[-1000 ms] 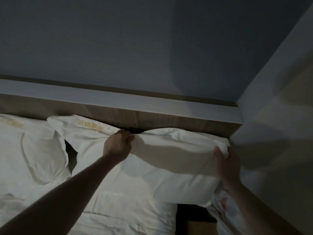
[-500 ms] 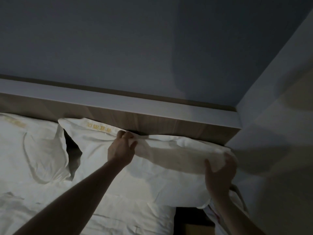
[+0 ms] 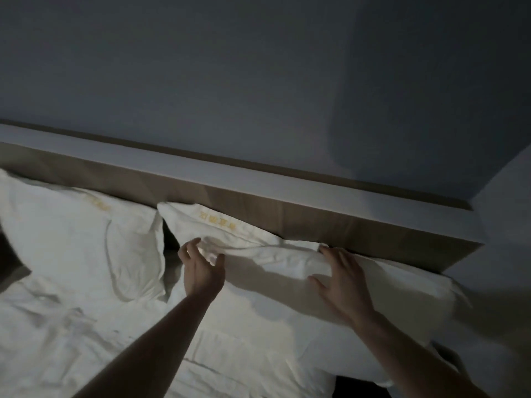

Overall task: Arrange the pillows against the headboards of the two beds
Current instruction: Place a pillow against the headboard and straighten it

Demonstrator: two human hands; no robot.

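Observation:
A white pillow [image 3: 287, 285] with gold lettering on its upper hem lies along the wooden headboard [image 3: 287, 209], at the right side of the bed. My left hand [image 3: 202, 270] hovers at the pillow's left part, fingers spread, thumb near a fold of the fabric. My right hand [image 3: 342, 278] rests flat on the pillow's top edge near the headboard, fingers apart. A second white pillow [image 3: 77, 239] leans against the headboard to the left, separated by a dark gap.
White rumpled bedding [image 3: 86, 340] covers the mattress in front. A pale ledge [image 3: 258, 176] tops the headboard under a grey-blue wall. A side wall [image 3: 505, 254] closes the right. A dark gap [image 3: 359, 390] shows beside the bed at the bottom.
Both hands have released their grip on the pillow and opened. The right hand moved left from the pillow's right end onto its top edge. The view shifted, showing more of the left pillow.

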